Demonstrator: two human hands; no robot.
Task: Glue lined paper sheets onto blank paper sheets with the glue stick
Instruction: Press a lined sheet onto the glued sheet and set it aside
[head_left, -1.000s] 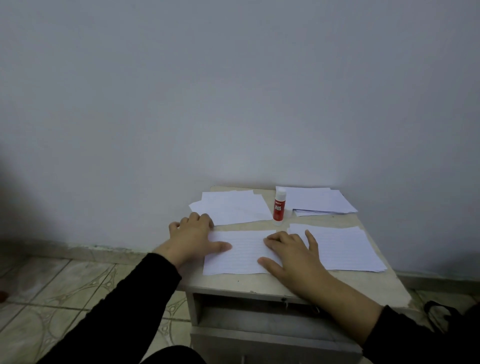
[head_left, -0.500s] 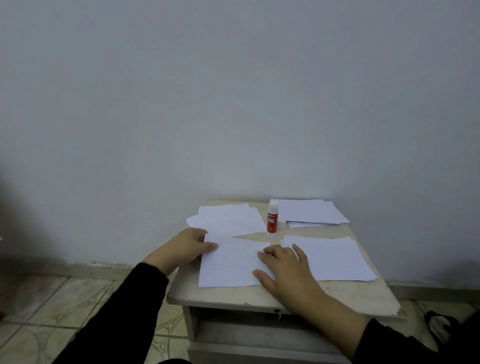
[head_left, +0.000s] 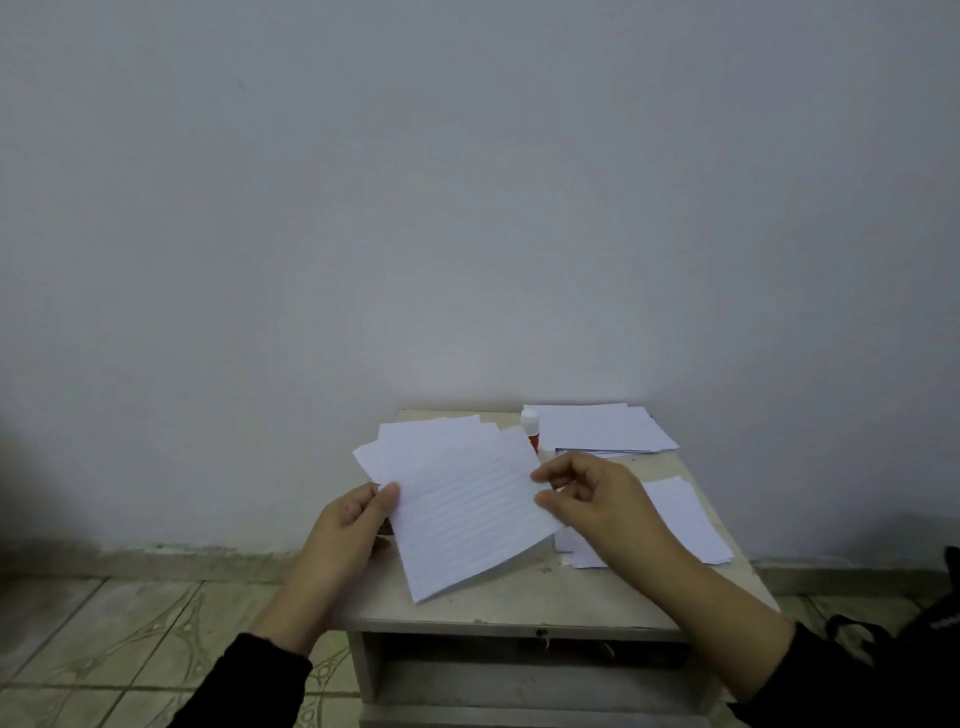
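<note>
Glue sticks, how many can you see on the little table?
1. The glue stick stands upright at the back of the table, between two paper piles, partly behind the held lined sheet.

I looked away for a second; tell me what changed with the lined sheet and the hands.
The lined sheet, pressed flat a second ago, is now lifted and tilted: the left hand pinches its left edge, the right hand its right edge. The glue stick and the paper piles stayed on the table.
</note>
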